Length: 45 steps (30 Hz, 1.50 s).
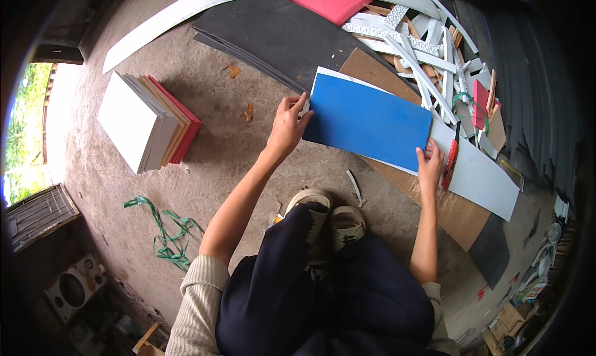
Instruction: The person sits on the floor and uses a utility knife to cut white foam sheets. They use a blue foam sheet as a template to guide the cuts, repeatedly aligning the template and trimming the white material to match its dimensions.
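A flat blue rectangular sheet point(366, 120) lies at a slant before me, with a white sheet showing along its edges. My left hand point(287, 125) grips its left edge, fingers bent around the side. At the lower right corner, my right hand point(429, 164) is closed on the edge with thumb and fingers. Just right of that hand rests a red-handled cutter point(451, 160). A brown board point(456, 216) and a pale grey-white sheet point(484, 176) lie partly under the blue sheet.
Left on the concrete floor stands a stack of white, tan and red sheets point(149, 123). Green string point(171, 232) lies tangled nearby. Black sheets point(267, 36) spread beyond my hands, beside a heap of white and wooden offcuts point(428, 58). My shoes point(347, 225) are close below.
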Motion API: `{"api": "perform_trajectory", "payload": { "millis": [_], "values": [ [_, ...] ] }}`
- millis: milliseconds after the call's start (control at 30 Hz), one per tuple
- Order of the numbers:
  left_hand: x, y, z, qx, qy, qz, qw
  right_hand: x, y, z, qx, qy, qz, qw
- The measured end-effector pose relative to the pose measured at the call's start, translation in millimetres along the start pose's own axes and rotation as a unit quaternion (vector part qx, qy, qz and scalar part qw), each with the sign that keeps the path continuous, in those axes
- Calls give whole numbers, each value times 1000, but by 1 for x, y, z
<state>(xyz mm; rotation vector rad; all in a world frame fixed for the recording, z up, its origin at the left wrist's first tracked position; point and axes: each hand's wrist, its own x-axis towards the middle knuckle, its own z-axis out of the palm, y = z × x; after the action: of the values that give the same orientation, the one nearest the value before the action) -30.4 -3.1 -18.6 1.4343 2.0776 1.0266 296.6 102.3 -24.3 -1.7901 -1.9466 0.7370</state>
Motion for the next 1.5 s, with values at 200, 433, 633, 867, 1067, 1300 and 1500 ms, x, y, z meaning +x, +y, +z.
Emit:
{"api": "perform_trajectory", "payload": {
  "millis": [200,433,633,867,1067,1300,1500],
  "values": [
    [3,-2,-11,22,-24,74,997,6,5,6,43,4,8,999],
    [22,-1,-17,-36,-68,26,997,12,18,10,94,2,18,995],
    [7,-7,-19,-48,-87,-5,995,6,11,9,105,-7,17,994],
    [6,-6,-21,-36,-101,-25,994,4,12,11,99,-6,11,995],
    [6,-7,-15,-24,-91,-15,995,6,18,12,99,-9,3,995],
    [20,-15,-8,-6,-130,-8,991,9,16,9,121,-29,10,992],
    [46,-23,-12,10,-261,-72,963,9,8,9,104,-32,8,994]
  ]
}}
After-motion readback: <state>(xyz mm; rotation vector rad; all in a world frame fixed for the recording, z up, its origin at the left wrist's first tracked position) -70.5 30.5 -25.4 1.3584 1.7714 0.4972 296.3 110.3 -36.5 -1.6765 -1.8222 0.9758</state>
